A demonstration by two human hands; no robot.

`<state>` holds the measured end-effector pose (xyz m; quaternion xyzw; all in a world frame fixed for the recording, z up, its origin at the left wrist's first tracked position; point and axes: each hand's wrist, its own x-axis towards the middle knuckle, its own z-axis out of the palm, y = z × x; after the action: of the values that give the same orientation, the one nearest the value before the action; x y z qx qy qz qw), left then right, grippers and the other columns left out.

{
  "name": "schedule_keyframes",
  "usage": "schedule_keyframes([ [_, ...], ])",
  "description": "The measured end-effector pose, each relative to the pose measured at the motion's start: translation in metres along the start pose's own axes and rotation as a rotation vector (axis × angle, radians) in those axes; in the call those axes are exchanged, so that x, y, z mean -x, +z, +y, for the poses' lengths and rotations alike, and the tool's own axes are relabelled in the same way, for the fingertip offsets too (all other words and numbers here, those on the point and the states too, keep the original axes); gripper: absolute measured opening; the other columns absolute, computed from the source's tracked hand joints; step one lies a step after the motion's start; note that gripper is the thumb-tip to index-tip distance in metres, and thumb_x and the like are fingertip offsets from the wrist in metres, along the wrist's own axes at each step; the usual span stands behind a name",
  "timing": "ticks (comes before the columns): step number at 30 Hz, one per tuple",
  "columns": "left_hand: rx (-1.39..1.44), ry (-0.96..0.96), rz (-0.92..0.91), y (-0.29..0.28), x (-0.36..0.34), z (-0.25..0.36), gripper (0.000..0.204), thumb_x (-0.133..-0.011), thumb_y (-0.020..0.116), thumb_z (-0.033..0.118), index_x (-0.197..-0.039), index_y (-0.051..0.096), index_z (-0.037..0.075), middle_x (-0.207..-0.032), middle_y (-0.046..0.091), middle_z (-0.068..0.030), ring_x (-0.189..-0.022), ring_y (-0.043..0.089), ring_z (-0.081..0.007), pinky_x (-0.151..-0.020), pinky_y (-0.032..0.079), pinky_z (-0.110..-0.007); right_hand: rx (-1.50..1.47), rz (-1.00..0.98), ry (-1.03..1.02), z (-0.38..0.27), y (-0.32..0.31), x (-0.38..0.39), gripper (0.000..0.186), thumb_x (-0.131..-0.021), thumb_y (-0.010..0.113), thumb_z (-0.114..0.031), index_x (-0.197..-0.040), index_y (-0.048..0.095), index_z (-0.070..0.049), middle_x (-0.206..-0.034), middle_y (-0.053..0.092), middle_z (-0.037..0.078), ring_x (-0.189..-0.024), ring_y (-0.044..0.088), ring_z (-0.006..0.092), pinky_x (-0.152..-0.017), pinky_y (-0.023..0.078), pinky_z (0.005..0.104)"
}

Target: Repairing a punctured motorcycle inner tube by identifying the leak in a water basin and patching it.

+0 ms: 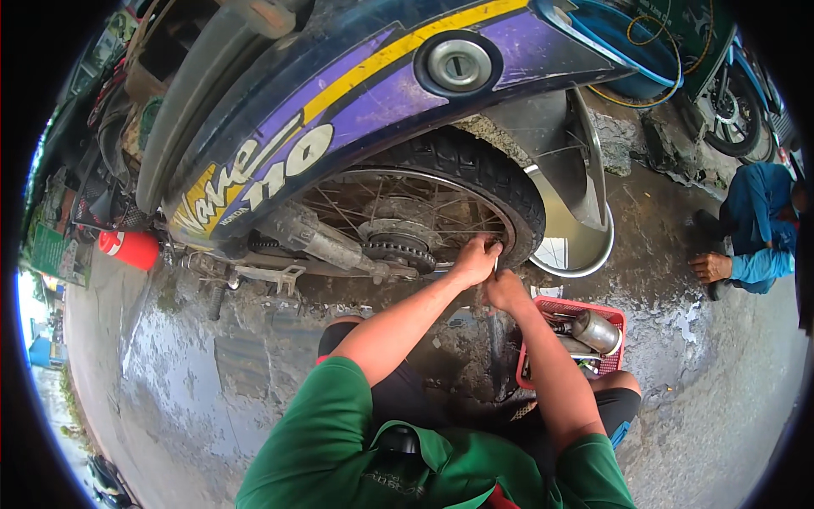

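Observation:
A motorbike's rear wheel (454, 157) shows spokes, a chain sprocket and a black tyre beneath purple bodywork (377, 85). My left hand (477, 261) pinches at the lower right of the rim, on something small and partly hidden. Just below it my right hand (507, 293) is closed around a thin, pale tool (495, 266) whose form is unclear. A dark limp strip (496, 356), possibly an inner tube, hangs beneath my hands.
A pink basket (618, 339) of tools and a metal container sits right of my knees; a water basin (606, 250) lies behind. A co-worker (759, 220) crouches at right. A red cylinder (127, 250) stands left, a blue tub (636, 83) and parked motorbike (729, 119) upper right.

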<state>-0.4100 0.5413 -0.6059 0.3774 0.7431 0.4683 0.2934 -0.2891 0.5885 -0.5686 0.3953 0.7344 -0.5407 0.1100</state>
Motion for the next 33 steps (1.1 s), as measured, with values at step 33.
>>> schedule_keyframes([
  [33, 0.102, 0.090, 0.142, 0.002, 0.006, 0.020, 0.035, -0.102, 0.056, 0.031, -0.119, 0.052, 0.000, -0.097, 0.068, -0.0139, -0.071, 0.067, -0.0170, -0.064, 0.054, -0.035, 0.376, 0.438, -0.212, 0.005, -0.003, 0.019, 0.048, -0.103, 0.043, -0.034, -0.092, 0.068, 0.005, -0.093, 0.067, 0.034, -0.095, 0.065, 0.0493, -0.088, 0.051, 0.0556],
])
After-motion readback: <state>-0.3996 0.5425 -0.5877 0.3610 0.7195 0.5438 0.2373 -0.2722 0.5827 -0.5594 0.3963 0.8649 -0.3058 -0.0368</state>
